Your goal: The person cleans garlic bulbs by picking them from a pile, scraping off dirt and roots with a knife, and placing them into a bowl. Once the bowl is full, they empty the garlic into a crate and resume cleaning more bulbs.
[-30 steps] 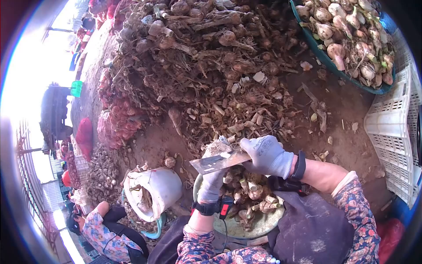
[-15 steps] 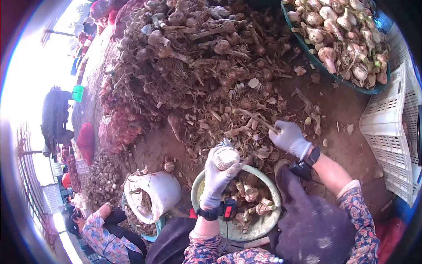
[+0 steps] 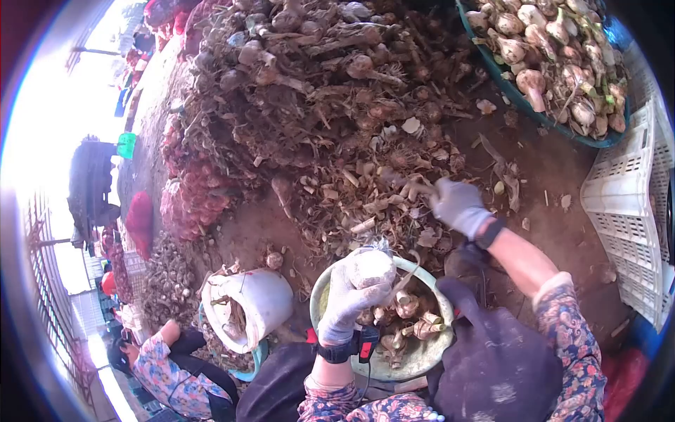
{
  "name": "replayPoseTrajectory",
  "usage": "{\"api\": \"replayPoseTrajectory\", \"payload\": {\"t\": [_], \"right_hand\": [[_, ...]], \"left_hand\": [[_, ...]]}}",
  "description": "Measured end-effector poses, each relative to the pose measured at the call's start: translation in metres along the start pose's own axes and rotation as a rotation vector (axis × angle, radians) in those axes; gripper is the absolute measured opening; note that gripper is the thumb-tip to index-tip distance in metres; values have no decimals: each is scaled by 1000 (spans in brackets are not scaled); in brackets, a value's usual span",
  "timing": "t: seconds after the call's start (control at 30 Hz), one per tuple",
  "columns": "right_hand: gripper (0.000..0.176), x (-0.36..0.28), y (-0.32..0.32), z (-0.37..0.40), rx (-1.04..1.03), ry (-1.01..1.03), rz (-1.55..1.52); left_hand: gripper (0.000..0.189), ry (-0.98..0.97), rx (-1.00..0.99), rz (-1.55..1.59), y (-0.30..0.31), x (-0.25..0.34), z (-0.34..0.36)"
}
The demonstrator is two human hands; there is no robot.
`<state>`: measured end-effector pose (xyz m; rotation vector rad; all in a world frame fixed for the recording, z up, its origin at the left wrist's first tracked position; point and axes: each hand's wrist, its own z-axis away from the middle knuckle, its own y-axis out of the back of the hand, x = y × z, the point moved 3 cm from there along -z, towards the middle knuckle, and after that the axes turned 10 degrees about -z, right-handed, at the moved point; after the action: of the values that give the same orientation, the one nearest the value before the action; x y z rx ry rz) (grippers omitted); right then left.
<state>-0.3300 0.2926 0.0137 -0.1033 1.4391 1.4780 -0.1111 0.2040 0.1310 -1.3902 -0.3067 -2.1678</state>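
My left hand (image 3: 343, 299), in a pale work glove, is closed round a whitish garlic bulb (image 3: 371, 269), its round pale face turned up. This hand is over the near-left rim of a pale green basin (image 3: 320, 288), in which several garlic bulbs (image 3: 408, 306) with short stems lie. My right hand (image 3: 458, 207), gloved too, reaches forward beyond the basin, above litter of cut stems and skins. Its fingers are curled on a thin brown stalk-like piece (image 3: 420, 187), blurred, that points to the left.
A big heap of dry garlic plants (image 3: 330, 84) rises ahead. At upper right stands a green tub (image 3: 517, 91) filled with trimmed bulbs, near white plastic crates (image 3: 619, 190). A white bucket (image 3: 267, 306) lies tipped at left. Another person (image 3: 179, 373) sits at lower left.
My right hand has drawn slightly left and toward its wrist side, the brown piece now blurred. My left hand still holds the bulb, a little lower and to the right. The view has shifted slightly.
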Motion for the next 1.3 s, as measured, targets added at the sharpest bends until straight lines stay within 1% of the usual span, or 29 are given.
{"api": "replayPoseTrajectory", "payload": {"t": [0.03, 0.07, 0.13, 0.17, 0.23, 0.27, 0.37, 0.4, 0.5, 0.53, 0.57, 0.6, 0.63, 0.7, 0.77, 0.8, 0.83, 0.87, 0.9, 0.93, 0.97, 1.0, 1.03, 1.07, 1.1, 1.17, 1.2, 1.23, 1.3], "right_hand": [[24, 9, 8, -2, 82, -67, -66], [24, 8, 2, 2, 45, -74, -108], [24, 14, 0, 16, 42, -121, -192], [24, 11, -4, 22, 16, -133, -226], [25, -6, 0, 39, -33, -189, -371], [26, -9, 0, 45, -26, -150, -446], [28, -13, -20, 38, 29, -79, -428], [23, -28, -10, 35, 71, -41, -431], [15, -92, 55, 39, 292, 258, -784], [14, -100, 58, 42, 364, 393, -868], [15, -98, 40, 35, 256, 475, -666], [20, -68, -4, 21, -48, 261, -430], [27, -32, -36, 19, -338, 43, -185], [39, 1, -38, 37, -379, -150, -184], [36, 25, -37, 51, -238, -249, -379], [36, 31, -39, 55, -259, -260, -306], [35, 32, -36, 49, -267, -258, -223], [35, 24, -31, 50, -284, -276, -218], [35, 23, -34, 50, -254, -230, -224], [35, 19, -37, 49, -255, -241, -247], [35, 15, -39, 48, -254, -259, -269], [35, 13, -43, 46, -285, -285, -240], [34, 10, -45, 44, -285, -278, -223], [34, 3, -45, 42, -293, -279, -226], [34, 0, -45, 40, -302, -283, -231], [32, 1, -47, 37, -299, -285, -210], [32, 0, -43, 35, -287, -281, -201], [31, 0, -41, 33, -278, -273, -195], [30, 7, -42, 28, -197, -217, -233]], "left_hand": [[43, -26, -31, 26, 1, 1, 3], [39, -49, 83, -42, 7, -2, 1], [31, -118, 156, -77, 29, -26, -14], [28, -171, 160, -28, 39, -39, -19], [33, -223, 242, 463, 28, -36, -19], [34, -164, 333, 534, 27, -40, -18], [30, -169, 429, 777, 27, -66, -29], [29, -178, 422, 837, 27, -76, -32], [29, -174, 469, 940, 18, -84, -36], [27, -264, 405, 1011, 12, -78, -36], [27, -222, 432, 1015, 6, -73, -29], [27, -201, 445, 1014, -1, -51, -25], [35, -244, 314, 868, 2, -39, -23], [50, -373, 82, 553, 8, -17, -16], [69, 118, -300, 132, 19, 2, 7], [73, 291, -425, -22, 47, -21, 14], [71, 53, -551, -457, 71, -28, -6], [65, 126, -246, -541, 97, -28, -14], [61, 68, 156, -648, 139, -45, -33], [61, 51, 451, -497, 169, -44, -56], [70, 41, 532, -476, 218, -61, -88], [81, 187, 772, -682, 238, -52, -110], [91, 381, 993, -838, 256, -43, -132], [93, 308, 1048, -889, 301, -75, -163], [93, 326, 982, -898, 316, -86, -182], [93, 359, 837, -923, 324, -102, -211], [74, 282, 873, -1063, 316, -97, -216], [67, 195, 791, -816, 309, -103, -220], [53, 37, 620, -335, 290, -111, -209]]}}
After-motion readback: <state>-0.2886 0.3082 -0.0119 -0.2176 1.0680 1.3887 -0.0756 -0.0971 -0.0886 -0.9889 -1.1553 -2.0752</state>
